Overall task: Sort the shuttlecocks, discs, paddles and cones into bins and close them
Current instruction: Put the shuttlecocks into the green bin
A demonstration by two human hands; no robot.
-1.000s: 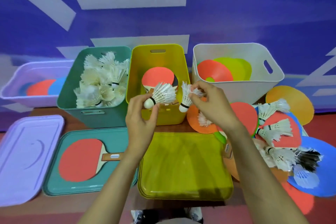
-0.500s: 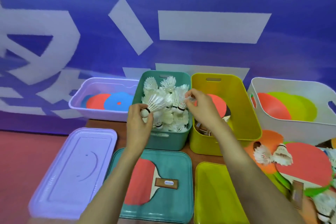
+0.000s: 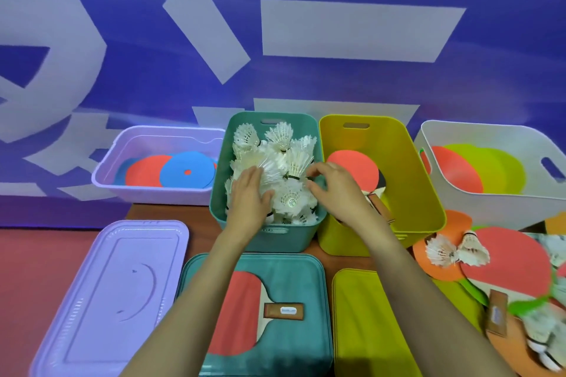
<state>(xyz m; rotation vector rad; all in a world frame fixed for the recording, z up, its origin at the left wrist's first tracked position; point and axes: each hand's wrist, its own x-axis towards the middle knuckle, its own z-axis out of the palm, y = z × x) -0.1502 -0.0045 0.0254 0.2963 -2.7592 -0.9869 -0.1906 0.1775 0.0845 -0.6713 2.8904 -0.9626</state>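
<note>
Watching both hands down in the teal bin (image 3: 269, 236) at twelve o'clock, right on the heap of white shuttlecocks (image 3: 288, 159) that fills it nearly to the rim. My read on the left hand (image 3: 249, 193): flat, fingers straight, palm resting on the pile, gripping nothing. Over at the heap's three o'clock side, the right hand (image 3: 333, 184) has its fingers curved over a feather skirt; I can't tell whether it pinches one or only touches.

Its wrist crosses the near left corner of the yellow bin (image 3: 422, 202), which stands just beside the teal one and holds a red paddle (image 3: 352, 171). At ten o'clock the lilac bin (image 3: 153, 193) carries flat discs (image 3: 186, 173), red and blue, overlapping. At two o'clock the white bin (image 3: 490, 205) holds red and yellow-green cones (image 3: 459, 174).

Near edge now: lilac lid (image 3: 107, 291) at eight, teal lid (image 3: 291, 278) at six with a second paddle (image 3: 242, 309) lying on it, yellow lid (image 3: 367, 330) at five. Only a narrow strip of bare table (image 3: 199, 217) separates bins from lids. At four o'clock, loose shuttlecocks (image 3: 444, 251) lie on an orange disc (image 3: 422, 257) beside a third paddle (image 3: 514, 260), crowding that side.
</note>
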